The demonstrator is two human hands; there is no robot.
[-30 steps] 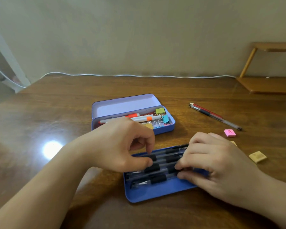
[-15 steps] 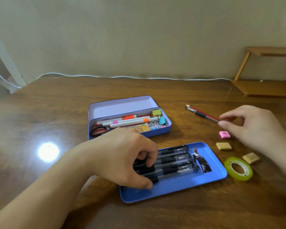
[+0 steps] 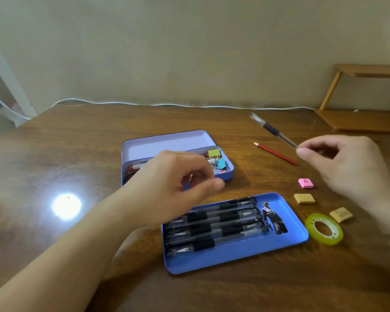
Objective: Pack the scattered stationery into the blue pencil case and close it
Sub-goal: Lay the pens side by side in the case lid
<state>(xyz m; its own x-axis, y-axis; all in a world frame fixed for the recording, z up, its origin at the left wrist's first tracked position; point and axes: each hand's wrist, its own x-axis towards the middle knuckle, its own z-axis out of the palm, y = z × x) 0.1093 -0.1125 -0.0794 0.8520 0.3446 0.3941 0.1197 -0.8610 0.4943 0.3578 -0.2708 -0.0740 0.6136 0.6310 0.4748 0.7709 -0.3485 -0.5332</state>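
My right hand [image 3: 347, 167] has just lifted the clear pen [image 3: 273, 130] off the table, fingertips pinched on its end; the red pencil [image 3: 276, 153] stays down. My left hand [image 3: 178, 183], loosely curled and empty, has risen off the pens in the blue tray [image 3: 245, 253]. The open pencil case [image 3: 178, 154] sits behind it. I reckon the pen goes in next.

Two bare forearms enter from the near edge, one at the near left and one at the right. Neither shows a sleeve anywhere up to the frame border. The left hand [image 3: 178, 183] wears no ring, watch or glove, and its thumbnail is short and unpainted. The right hand [image 3: 345, 167] is likewise ungloved, its visible fingernail short and plain. At the right wrist a thin dark line crosses, possibly a slim band; it is too blurred to tell.
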